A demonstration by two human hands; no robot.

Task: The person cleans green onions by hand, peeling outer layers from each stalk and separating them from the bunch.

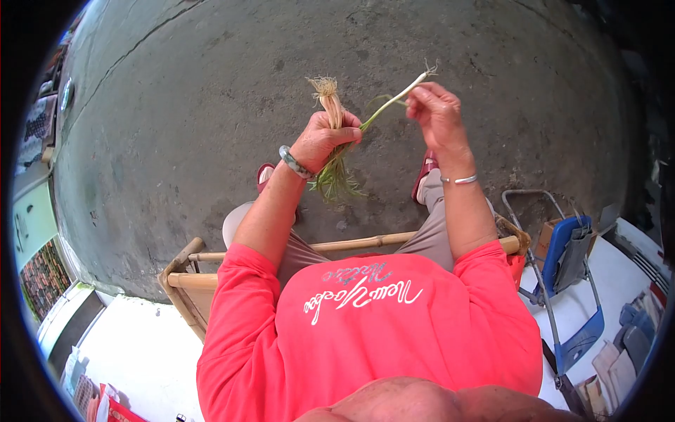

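My left hand [328, 141] is closed around a bunch of spring onions [332, 105], with dry, pale roots at the top and green leaves [337, 179] hanging below the fist. From the same hand a single spring onion [394, 98] slants up to the right, its white root end out beyond my right fingers. My right hand [437, 116] is pinched beside that stalk, and a thin green strip [383, 100] runs to its fingertips. The fingertips partly hide what they grip.
Below my hands is a grey concrete floor [211, 105] with cracks. I sit on a bamboo chair [193, 280], feet in red shoes [425, 172]. A blue folding frame with metal tubes [562, 260] stands at right. Bags and cloths [626, 352] lie at lower right.
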